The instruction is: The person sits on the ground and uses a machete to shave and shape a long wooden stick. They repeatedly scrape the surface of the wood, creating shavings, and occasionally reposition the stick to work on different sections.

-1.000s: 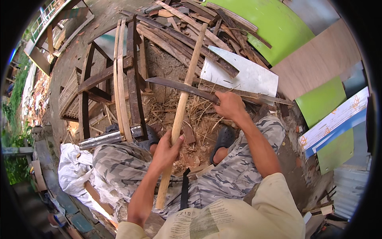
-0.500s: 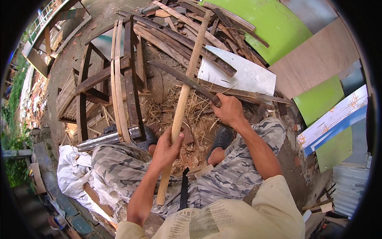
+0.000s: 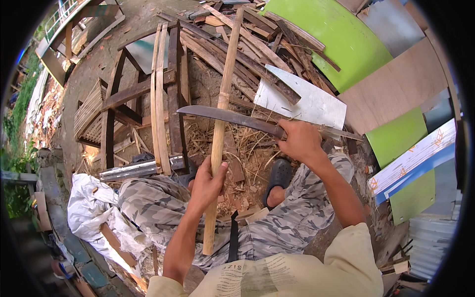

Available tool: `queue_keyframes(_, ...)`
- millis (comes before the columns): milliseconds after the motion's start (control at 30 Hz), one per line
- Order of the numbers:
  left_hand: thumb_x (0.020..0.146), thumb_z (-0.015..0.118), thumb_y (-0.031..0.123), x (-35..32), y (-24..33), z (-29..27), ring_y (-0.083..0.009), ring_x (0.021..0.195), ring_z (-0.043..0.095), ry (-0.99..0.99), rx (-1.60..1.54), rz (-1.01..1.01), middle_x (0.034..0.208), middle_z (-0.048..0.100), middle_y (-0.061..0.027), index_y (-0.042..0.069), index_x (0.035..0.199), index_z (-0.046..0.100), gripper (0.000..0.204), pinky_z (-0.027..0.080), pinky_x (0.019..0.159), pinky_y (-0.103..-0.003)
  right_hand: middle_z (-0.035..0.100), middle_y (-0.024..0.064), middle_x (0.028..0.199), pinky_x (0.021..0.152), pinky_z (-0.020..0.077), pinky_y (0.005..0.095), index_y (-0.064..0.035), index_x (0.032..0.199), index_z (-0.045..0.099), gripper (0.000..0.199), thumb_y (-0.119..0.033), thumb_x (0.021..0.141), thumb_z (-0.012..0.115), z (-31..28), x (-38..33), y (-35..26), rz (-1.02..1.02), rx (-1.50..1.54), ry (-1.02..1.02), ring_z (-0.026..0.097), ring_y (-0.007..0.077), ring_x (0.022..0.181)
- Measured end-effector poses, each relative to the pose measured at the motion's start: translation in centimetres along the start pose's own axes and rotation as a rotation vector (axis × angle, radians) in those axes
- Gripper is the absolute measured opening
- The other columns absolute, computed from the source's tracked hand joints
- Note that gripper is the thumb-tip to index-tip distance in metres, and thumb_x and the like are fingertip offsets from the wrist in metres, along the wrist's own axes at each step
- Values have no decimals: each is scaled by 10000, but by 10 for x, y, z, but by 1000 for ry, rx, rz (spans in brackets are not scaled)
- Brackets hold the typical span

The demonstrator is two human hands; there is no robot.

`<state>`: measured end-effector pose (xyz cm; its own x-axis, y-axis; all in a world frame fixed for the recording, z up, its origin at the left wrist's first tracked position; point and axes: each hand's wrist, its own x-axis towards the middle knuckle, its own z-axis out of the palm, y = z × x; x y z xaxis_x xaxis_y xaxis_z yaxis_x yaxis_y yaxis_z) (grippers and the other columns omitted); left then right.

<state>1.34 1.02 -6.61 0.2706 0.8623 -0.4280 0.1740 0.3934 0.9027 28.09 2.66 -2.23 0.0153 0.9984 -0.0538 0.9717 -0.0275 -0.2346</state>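
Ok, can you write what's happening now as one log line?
left grip: holding wooden stick | right grip: holding long knife | knife: crosses over stick, tip pointing left, contact unclear | wood pile: farther out

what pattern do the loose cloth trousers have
The trousers have a camouflage pattern in light and dark greys, clearest in the head view.

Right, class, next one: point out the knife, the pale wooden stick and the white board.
Knife (image 3: 252,122): head view, on the blade.
Wooden stick (image 3: 218,136): head view, around mid-length.
White board (image 3: 316,105): head view, on its uncovered face.
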Motion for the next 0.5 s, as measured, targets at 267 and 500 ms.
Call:
queue_keyframes(267,989,588,260,-1,9,2,-71,488,464,-53,4,17,654,487,22,3,1199,531,336,377,431,-250,662,159,686,626,506,489,-126,858,670,185,-286,785,727,-27,-1,-3,19,-29,4,662,382,699)
queue_keyframes(500,1012,555,285,-1,6,9,-73,487,463,-99,-11,-20,659,494,16,23,1174,524,309,379,428,-252,673,139,712,600,520,492,-108,874,641,246,-339,819,704,7,-2,6,68,126,58,666,377,680)
